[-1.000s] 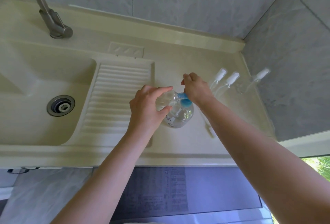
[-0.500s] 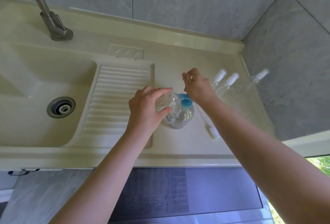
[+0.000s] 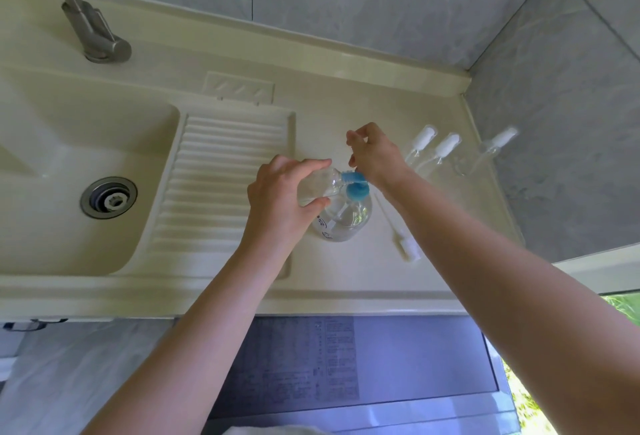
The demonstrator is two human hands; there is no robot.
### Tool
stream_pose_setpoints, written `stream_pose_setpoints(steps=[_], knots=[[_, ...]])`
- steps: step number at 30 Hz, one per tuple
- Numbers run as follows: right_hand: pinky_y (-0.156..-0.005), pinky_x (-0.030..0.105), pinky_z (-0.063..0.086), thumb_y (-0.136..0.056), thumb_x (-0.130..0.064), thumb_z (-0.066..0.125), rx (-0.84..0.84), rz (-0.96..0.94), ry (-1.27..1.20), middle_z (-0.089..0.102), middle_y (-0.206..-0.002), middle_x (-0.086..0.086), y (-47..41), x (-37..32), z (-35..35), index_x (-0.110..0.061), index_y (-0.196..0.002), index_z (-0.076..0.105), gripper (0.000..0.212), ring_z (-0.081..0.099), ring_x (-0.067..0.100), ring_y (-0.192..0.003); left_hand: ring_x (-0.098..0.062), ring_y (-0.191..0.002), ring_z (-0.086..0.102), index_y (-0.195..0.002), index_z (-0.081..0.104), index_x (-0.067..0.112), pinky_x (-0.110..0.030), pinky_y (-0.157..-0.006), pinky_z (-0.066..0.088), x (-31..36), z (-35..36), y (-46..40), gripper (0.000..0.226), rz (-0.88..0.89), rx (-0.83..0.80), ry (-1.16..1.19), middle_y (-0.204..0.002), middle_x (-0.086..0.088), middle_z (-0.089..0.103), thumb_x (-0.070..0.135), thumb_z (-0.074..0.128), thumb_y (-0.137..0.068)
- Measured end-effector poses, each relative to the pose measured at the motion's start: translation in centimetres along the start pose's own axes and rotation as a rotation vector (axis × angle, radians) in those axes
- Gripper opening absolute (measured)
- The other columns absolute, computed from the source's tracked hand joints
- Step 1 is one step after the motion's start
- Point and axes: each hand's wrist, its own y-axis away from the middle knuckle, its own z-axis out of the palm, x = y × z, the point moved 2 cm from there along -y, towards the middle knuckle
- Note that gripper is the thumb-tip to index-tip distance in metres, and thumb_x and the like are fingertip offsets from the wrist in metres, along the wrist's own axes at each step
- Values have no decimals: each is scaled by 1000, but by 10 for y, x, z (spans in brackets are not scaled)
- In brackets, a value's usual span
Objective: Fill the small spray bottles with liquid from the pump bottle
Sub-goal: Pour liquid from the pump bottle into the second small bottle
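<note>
The clear plastic pump bottle with blue pump head [image 3: 343,216] stands under both hands. The left hand [image 3: 284,202] grips a small clear bottle [image 3: 317,188] at its nozzle; the right hand [image 3: 375,157] has curled fingers above the pump, contact unclear.

From my remote seat, the body in view is only two arms and their hands. Both forearms are bare all the way to the bottom edge of the picture: I see no sleeve or cuff on either. The left hand [image 3: 280,199] carries no ring, glove or strap that I can make out, and the right hand [image 3: 375,157] looks just as plain (the wrist too, with no watch or band). Fingernails appear short and unpainted, though the picture is soft there, so I would not swear to it.
</note>
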Motion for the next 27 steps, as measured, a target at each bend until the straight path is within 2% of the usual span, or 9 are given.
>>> stream_pose_setpoints(steps=[6,9,12,17,20,22,24,25,27], knots=[[-87,46,48,-102,-33,26,150,-114,155,65,-87,12,14,4,6,-12,-105,52,34,59,38,-88,-23,-105,55,-120,66,43,-47,-93,46,-1,3,1,57,-12,9,-22,-105,5,56,22,84,-71],[-91,46,49,-100,-43,30,84,-48,54,66,-94,13,9,4,3,-14,-106,53,38,61,37,-92,-20,-107,53,-121,65,45,-48,-94,45,1,2,1,56,-15,4,-23,-107,6,56,24,83,-72],[-90,41,51,-101,-41,35,1,12,-68,66,-94,11,4,0,-1,-11,-111,55,38,62,29,-91,-19,-108,52,-123,63,46,-49,-95,44,2,-2,1,57,-5,2,-26,-107,7,54,26,83,-73],[-84,47,51,-101,-28,31,66,-89,7,64,-86,14,12,3,3,-7,-102,56,33,61,37,-88,-21,-104,51,-123,63,44,-48,-93,46,1,2,2,58,5,1,-30,-104,7,52,24,84,-72],[-86,48,51,-101,-33,31,62,-91,-8,65,-88,15,13,3,4,-8,-103,55,35,61,35,-88,-20,-103,50,-123,64,43,-46,-93,46,1,4,2,58,8,5,-40,-103,8,51,22,83,-73],[-86,42,52,-103,-37,32,40,-71,-47,66,-94,10,10,2,0,-9,-109,55,37,64,27,-85,-20,-104,50,-124,64,42,-45,-95,45,3,2,2,58,23,7,-27,-103,7,51,21,83,-74],[-73,29,53,-104,-35,34,13,-42,-135,64,-94,2,7,0,-3,-9,-112,57,36,63,13,-73,-20,-105,51,-125,64,41,-43,-95,45,3,1,2,58,27,15,-26,-104,7,51,21,83,-74],[-68,24,51,-104,-33,34,10,-48,-133,63,-90,-1,7,-1,-3,-9,-112,58,35,61,11,-70,-20,-106,51,-125,64,40,-42,-95,45,4,0,1,58,28,19,-27,-104,7,51,21,83,-74],[-69,26,50,-103,-28,32,24,-87,-70,62,-80,-2,10,1,-1,-11,-105,60,32,63,17,-74,-20,-105,50,-125,65,40,-41,-94,46,5,0,2,58,28,26,-35,-104,7,51,20,84,-73]])
